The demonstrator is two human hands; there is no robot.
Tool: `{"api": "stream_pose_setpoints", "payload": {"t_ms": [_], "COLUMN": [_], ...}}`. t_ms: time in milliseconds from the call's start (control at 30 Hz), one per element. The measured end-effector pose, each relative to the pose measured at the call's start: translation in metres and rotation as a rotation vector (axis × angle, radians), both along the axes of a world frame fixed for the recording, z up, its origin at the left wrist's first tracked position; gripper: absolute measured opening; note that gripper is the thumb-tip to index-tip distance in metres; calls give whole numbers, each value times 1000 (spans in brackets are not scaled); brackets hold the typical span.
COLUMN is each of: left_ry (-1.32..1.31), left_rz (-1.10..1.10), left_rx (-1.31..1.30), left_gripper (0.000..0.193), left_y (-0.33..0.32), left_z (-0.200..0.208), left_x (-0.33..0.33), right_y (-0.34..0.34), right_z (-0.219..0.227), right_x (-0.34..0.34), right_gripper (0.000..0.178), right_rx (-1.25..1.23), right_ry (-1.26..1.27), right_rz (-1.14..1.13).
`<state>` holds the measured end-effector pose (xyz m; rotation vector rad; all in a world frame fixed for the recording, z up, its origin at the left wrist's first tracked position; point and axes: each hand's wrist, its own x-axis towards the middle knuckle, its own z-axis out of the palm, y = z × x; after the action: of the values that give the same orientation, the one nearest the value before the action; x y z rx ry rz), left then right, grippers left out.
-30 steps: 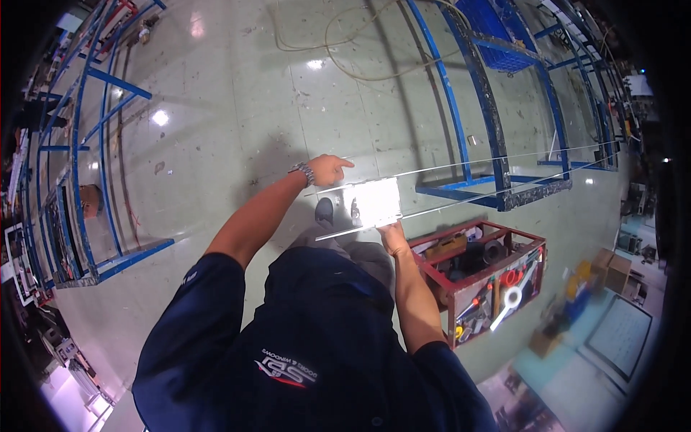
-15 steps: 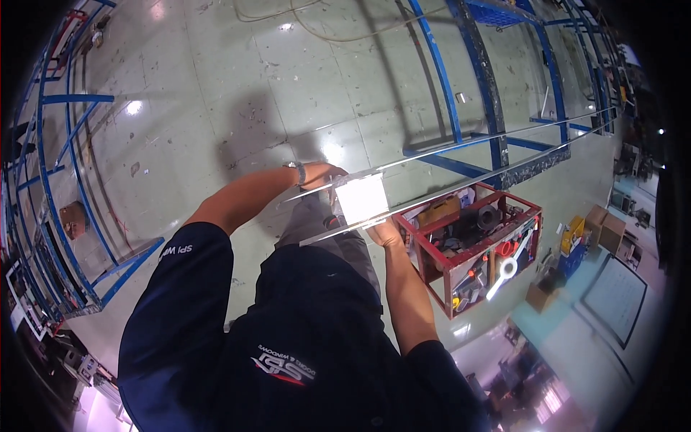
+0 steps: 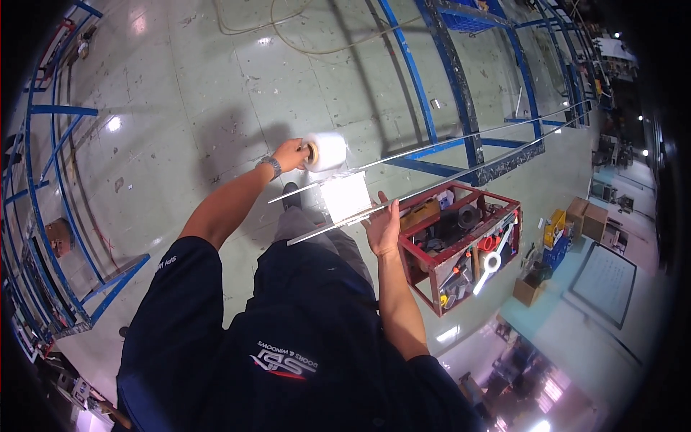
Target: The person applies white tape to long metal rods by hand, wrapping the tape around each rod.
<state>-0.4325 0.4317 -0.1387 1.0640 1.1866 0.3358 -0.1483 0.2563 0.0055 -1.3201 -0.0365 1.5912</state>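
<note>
My left hand (image 3: pixel 291 154) is closed around the end of a roll of clear plastic stretch film (image 3: pixel 328 152), above the floor just beyond two long thin strips (image 3: pixel 452 175). A bright white patch (image 3: pixel 345 198) spans the strips near their close ends; glare hides whether it is wrapped film or a sheet. Palm up beneath the nearer strip, my right hand (image 3: pixel 384 230) holds it beside the white patch. Its thumb and a finger stick up, and the other fingers are partly hidden.
The strips' far parts cross a blue metal frame (image 3: pixel 453 79). Close to my right arm stands a red metal-framed tool cart (image 3: pixel 461 237) with tools and tape rolls. Another blue rack (image 3: pixel 65 110) is at the left. A thin hose (image 3: pixel 317 52) lies on the floor.
My left hand has moved from beside the white patch to beyond the strips, bringing the film roll into view. My right hand's thumb and finger have come up beside the nearer strip.
</note>
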Motion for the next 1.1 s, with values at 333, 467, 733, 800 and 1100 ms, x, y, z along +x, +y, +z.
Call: {"api": "stream_pose_setpoints", "payload": {"t_ms": [333,467,733,800,1100], "left_ry": [-375,-419,-543,-521,338], "left_rz": [175,239,320,261,-468], "left_rx": [-94,-98,-63,-15,721], "left_gripper": [27,30,37,36,101], "left_y": [-12,-21,-40,-48,-127], "left_z": [75,89,139,142,222], "left_x": [-18,-24,-1,0,10], "right_y": [23,71,107,112,34], "right_z": [77,99,143,156,173], "right_x": [-28,-46,-76,-74,-22], "right_gripper": [63,48,53,49,38], "right_rx": [237,441,594,508,367], "right_ry": [-1334,-1356,-1163,-995,-609], "right_rz": [125,373,769,797,672]}}
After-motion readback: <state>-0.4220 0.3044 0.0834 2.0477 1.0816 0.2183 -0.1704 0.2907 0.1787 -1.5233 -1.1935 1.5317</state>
